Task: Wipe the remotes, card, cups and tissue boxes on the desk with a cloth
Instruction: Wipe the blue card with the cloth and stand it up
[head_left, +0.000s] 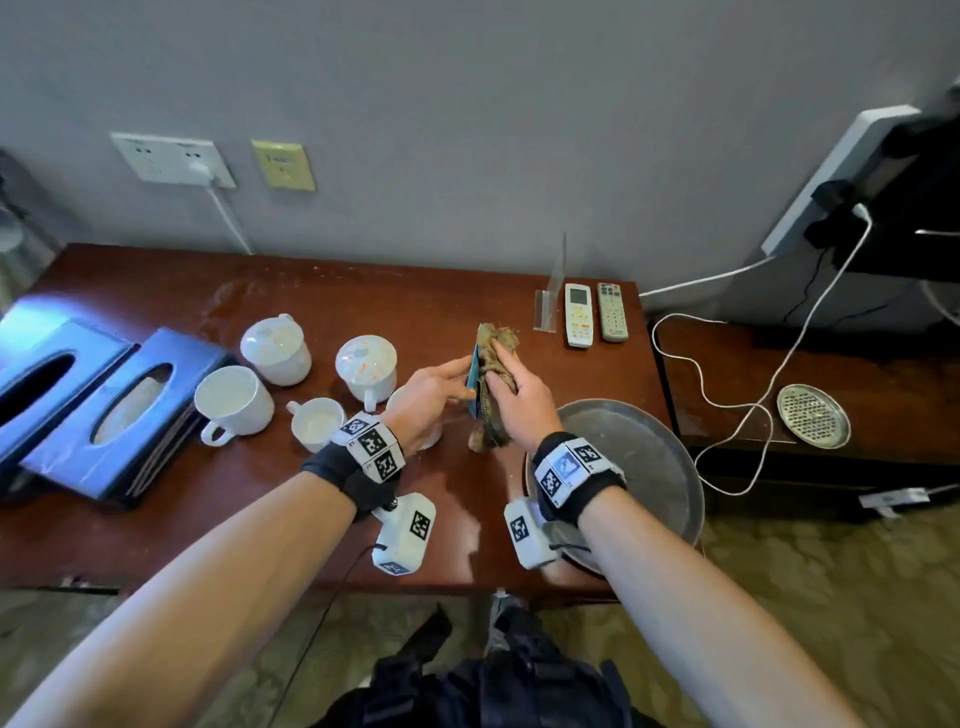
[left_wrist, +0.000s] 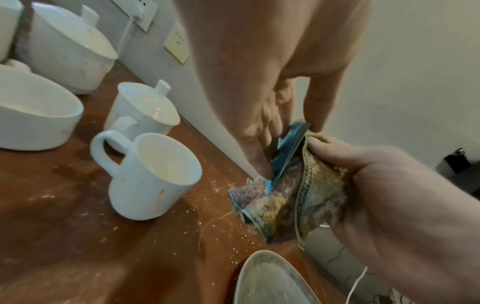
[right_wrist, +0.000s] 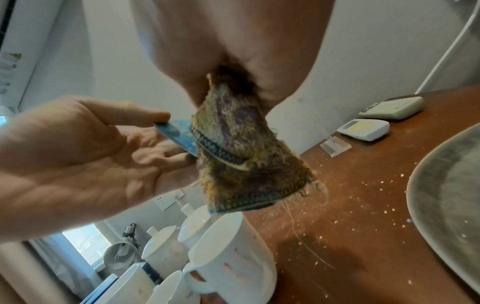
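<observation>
Blue plastic shows between the hands: the left hand (head_left: 430, 391) pinches the card (head_left: 473, 382) on edge between thumb and fingertips, above the middle of the table (head_left: 156, 519). The right hand (head_left: 519, 402) grips a brown, frayed cloth (head_left: 493, 345), its fingers curled round the cloth and pressing it against the card's right face. Left of the hands stand several white cups (head_left: 234, 402), two of them lidded, and beyond those two dark blue tissue boxes (head_left: 119, 400). Two remotes (head_left: 578, 314) lie side by side at the table's far right corner. A grey metal basin (head_left: 649, 462) sits just beside the right wrist.
</observation>
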